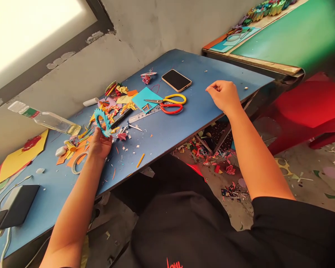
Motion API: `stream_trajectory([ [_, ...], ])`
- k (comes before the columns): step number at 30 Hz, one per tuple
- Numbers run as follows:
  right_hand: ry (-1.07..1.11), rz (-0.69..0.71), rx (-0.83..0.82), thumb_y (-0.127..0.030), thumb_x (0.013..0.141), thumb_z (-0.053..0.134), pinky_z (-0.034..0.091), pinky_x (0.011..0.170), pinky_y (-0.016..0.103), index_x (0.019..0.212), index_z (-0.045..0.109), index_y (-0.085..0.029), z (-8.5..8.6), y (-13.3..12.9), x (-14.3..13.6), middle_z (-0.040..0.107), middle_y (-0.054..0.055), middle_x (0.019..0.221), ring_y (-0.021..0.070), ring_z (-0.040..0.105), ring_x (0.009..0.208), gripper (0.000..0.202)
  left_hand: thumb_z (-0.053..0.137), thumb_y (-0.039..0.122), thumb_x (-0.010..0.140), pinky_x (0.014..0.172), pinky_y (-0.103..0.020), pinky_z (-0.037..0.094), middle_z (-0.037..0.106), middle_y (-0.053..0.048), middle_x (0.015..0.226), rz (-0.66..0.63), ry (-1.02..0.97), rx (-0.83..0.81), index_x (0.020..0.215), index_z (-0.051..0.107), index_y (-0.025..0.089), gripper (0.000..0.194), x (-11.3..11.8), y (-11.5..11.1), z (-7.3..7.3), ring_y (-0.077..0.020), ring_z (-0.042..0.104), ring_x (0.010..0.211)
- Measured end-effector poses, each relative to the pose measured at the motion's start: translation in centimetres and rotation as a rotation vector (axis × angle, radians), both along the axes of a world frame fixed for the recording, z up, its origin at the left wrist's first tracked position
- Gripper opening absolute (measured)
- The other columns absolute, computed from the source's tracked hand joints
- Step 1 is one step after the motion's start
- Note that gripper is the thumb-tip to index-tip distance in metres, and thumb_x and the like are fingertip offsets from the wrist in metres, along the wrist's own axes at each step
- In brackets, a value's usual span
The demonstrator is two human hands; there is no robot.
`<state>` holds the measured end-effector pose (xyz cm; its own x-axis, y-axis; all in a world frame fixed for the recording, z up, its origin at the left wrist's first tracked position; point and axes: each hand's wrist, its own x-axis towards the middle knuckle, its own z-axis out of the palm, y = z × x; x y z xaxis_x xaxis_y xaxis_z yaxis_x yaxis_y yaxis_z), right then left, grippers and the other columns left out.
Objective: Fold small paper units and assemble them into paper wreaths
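Observation:
In my left hand (99,146), over the table's near side, is a turquoise ring of folded paper (107,123) with a toothed outer edge. The fingers hold it from below. My right hand (223,95) hovers near the table's right edge, fingers curled together; whatever may be between them is hidden. Between the hands lie scissors (162,101) with one yellow and one red handle, their blades over a square of turquoise paper (142,95). A metal ruler (138,117) sits partly under them. Close to the ring are a black pen (122,118) and colourful paper scraps (111,108).
A phone (176,80) lies farther back on the blue table (201,89). Toward the left are a tape roll (75,166), a tilted clear bottle (47,120) and a black box with cables (18,204). A red stool (309,115) stands right. Scraps litter the floor.

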<state>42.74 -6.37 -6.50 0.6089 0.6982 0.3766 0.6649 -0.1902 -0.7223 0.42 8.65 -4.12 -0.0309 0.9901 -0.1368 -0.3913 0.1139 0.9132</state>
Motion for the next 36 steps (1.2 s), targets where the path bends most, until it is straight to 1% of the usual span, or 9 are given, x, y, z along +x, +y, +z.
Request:
stream_trajectory([
  [6,0.056,0.021,0.056,-0.024,0.08,0.053,0.034,0.055,0.028,0.073,0.065,-0.017,-0.03,-0.09,0.12,0.043,-0.004,0.051,0.0108,0.038,0.048,0.015,0.058,0.022,0.089,0.051,-0.012,0.051,0.069,0.004,0.062,-0.053,0.022,0.005,0.074,0.063,0.02,0.016,0.09,-0.13,0.21,-0.0057,0.064,0.051],
  [12,0.07,-0.036,0.065,-0.022,0.076,0.055,0.033,0.054,0.027,0.076,0.068,-0.015,-0.12,0.16,0.07,0.05,-0.002,0.055,0.0109,0.039,0.049,0.015,0.053,0.022,0.092,0.047,-0.013,0.049,0.069,0.006,0.062,-0.103,0.027,0.007,0.082,0.066,0.018,0.016,0.02,-0.34,0.3,-0.0035,0.059,0.042],
  [15,0.065,-0.065,0.033,-0.023,0.077,0.055,0.034,0.056,0.026,0.078,0.069,-0.013,0.11,0.08,-0.13,0.052,-0.001,0.057,0.01,0.039,0.05,0.017,0.058,0.022,0.088,0.049,-0.013,0.049,0.069,0.004,0.065,-0.109,0.034,0.001,0.084,0.066,0.016,0.01,0.06,-0.28,0.24,-0.0048,0.062,0.048],
  [17,0.061,-0.067,0.013,-0.024,0.078,0.055,0.034,0.058,0.026,0.081,0.069,-0.011,0.28,-0.07,-0.27,0.054,0.0,0.058,0.0097,0.04,0.052,0.02,0.064,0.022,0.084,0.05,-0.014,0.05,0.069,0.004,0.065,-0.102,0.033,0.004,0.082,0.066,0.016,0.006,0.04,-0.15,0.13,-0.0051,0.062,0.047],
  [19,0.058,-0.063,0.007,-0.026,0.078,0.055,0.034,0.059,0.027,0.082,0.069,-0.009,0.37,-0.2,-0.33,0.054,0.001,0.059,0.0094,0.041,0.053,0.023,0.068,0.021,0.08,0.049,-0.014,0.049,0.068,0.005,0.064,-0.095,0.029,0.006,0.082,0.065,0.017,0.005,-0.04,0.05,-0.04,-0.0048,0.06,0.045],
  [21,0.059,-0.061,0.009,-0.027,0.078,0.055,0.033,0.058,0.027,0.083,0.069,-0.008,0.38,-0.25,-0.32,0.054,0.001,0.058,0.009,0.041,0.053,0.024,0.07,0.02,0.078,0.05,-0.014,0.049,0.068,0.004,0.067,-0.092,0.023,0.009,0.083,0.065,0.018,0.007,-0.15,0.26,-0.25,-0.0051,0.061,0.047],
  [27,0.075,-0.052,0.009,-0.026,0.077,0.056,0.03,0.055,0.028,0.082,0.07,-0.011,0.24,-0.07,-0.11,0.051,-0.001,0.055,0.0089,0.038,0.05,0.021,0.07,0.017,0.075,0.052,-0.016,0.049,0.07,0.0,0.074,-0.092,0.007,0.012,0.086,0.067,0.018,0.012,-0.29,0.52,-0.6,-0.0082,0.064,0.054],
  [32,0.09,-0.057,0.041,-0.027,0.075,0.057,0.029,0.053,0.027,0.077,0.069,-0.014,-0.03,0.07,0.03,0.05,-0.002,0.055,0.0095,0.036,0.049,0.018,0.066,0.014,0.075,0.052,-0.016,0.05,0.071,0.0,0.074,-0.1,-0.001,0.022,0.085,0.067,0.018,0.011,0.02,0.18,-0.26,-0.0092,0.065,0.056],
  [36,0.102,-0.057,0.051,-0.028,0.076,0.055,0.029,0.052,0.027,0.078,0.068,-0.015,-0.21,0.13,0.13,0.048,-0.003,0.054,0.0096,0.035,0.049,0.019,0.065,0.013,0.075,0.054,-0.018,0.053,0.072,0.001,0.077,-0.108,0.0,0.021,0.087,0.067,0.018,0.013,0.17,0.01,-0.04,-0.0107,0.067,0.06],
])
